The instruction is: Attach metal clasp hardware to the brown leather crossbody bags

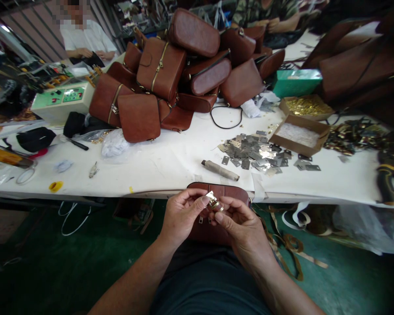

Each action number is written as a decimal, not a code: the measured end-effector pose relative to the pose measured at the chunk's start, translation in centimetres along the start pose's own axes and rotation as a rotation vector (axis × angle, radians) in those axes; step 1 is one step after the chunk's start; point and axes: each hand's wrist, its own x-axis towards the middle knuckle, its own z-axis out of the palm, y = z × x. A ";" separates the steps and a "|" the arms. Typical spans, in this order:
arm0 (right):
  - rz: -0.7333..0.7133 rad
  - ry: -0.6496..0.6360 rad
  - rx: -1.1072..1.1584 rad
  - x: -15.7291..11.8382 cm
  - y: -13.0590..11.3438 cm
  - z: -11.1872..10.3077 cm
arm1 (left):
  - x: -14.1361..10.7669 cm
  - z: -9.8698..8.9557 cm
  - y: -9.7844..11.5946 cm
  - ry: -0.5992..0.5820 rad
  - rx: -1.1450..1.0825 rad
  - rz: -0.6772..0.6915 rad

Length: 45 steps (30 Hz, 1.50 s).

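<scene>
My left hand point(184, 214) pinches a small shiny gold-coloured metal fitting point(211, 197) between thumb and fingers; it looks like a bag clasp. From the other side, my right hand point(239, 221) has thumb and fingers closed on the lower end of the same fitting. Both hands are above a brown leather bag point(216, 234) on my lap, its top leaning at the table edge. Zip pulls on the bag show just below my fingers. My fingers hide part of the fitting.
Brown bags point(162, 65) are piled at the back. Ahead lie a wrapped rod-like tool point(220, 169) and loose metal plates point(249, 151). To the right are small-parts boxes point(298, 146) and black-and-yellow pliers point(389, 177). Two people sit across the table.
</scene>
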 end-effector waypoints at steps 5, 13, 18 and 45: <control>-0.038 0.002 -0.090 -0.2 0.6 -0.8 | 0.1 -0.3 0.0 0.016 0.039 -0.003; 0.120 -0.037 0.015 0.1 -1.1 -0.5 | 0.0 -0.3 0.3 -0.068 0.039 -0.051; 0.209 -0.013 0.056 0.2 -2.0 0.0 | -0.1 -0.4 0.2 -0.136 -0.023 -0.098; -0.202 -0.089 -0.638 -0.2 -2.0 -0.9 | -0.8 -1.0 -0.5 -0.237 0.578 0.430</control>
